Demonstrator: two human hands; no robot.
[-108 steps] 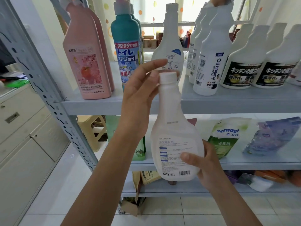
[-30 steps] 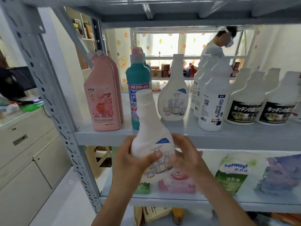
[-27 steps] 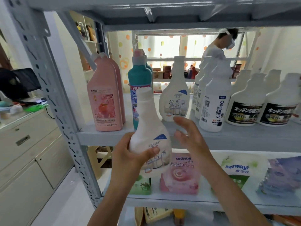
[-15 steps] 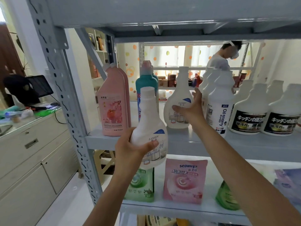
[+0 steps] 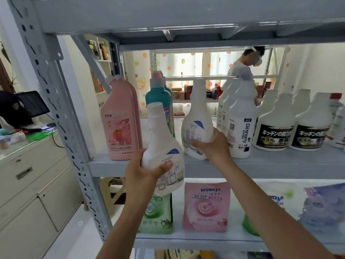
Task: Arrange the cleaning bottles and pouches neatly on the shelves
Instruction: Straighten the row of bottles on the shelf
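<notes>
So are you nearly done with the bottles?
Mostly: pink bottles and black-label bottles stand in rows on the upper shelf. Your left hand holds a white bottle; right hand grips its twin there. To do: shelve the held one, and the purple pouch below looks slumped.

The upper shelf point(image 5: 280, 169) bears pink bottles point(image 5: 119, 131), teal bottles point(image 5: 158, 96) and white bottles point(image 5: 274, 128); the lower shelf point(image 5: 196, 240), pouches point(image 5: 206, 206).

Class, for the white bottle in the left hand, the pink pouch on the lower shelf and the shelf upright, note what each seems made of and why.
White bottle: probably plastic, matt and milky, smoothly moulded in one piece.
Pink pouch: likely soft plastic film, printed all over, with thin flat edges.
Shelf upright: seemingly painted metal, grey, with rows of punched slots.
</notes>
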